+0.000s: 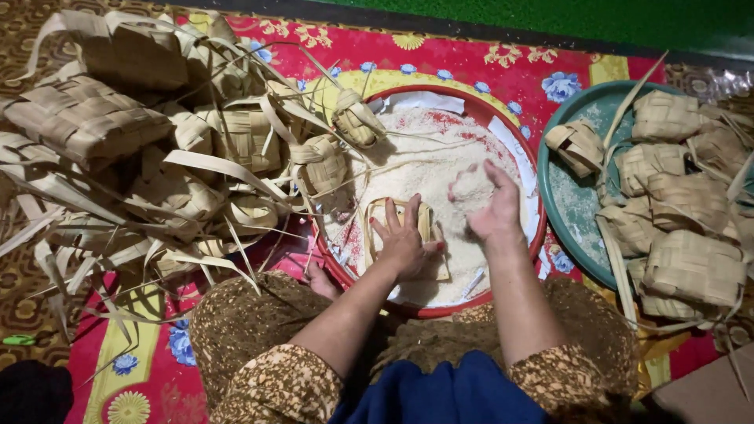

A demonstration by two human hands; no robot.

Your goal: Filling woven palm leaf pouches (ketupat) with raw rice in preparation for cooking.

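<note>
Head view: you sit on the floor over a red basin [528, 235] of rice [424, 169].
Left hand [404, 245]: your fingers grasp a woven palm-leaf pouch [424, 221] at the basin's near edge.
Right hand [491, 206]: your fingers are cupped around rice above the basin's middle.
Left edge: heap of empty pouches [149, 133].
Right edge: green tray [573, 200] of filled pouches [675, 212].

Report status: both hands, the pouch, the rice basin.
Left hand holding woven leaf pouch over red basin. Right hand cupped, full of rice. Nothing blocking.
</note>
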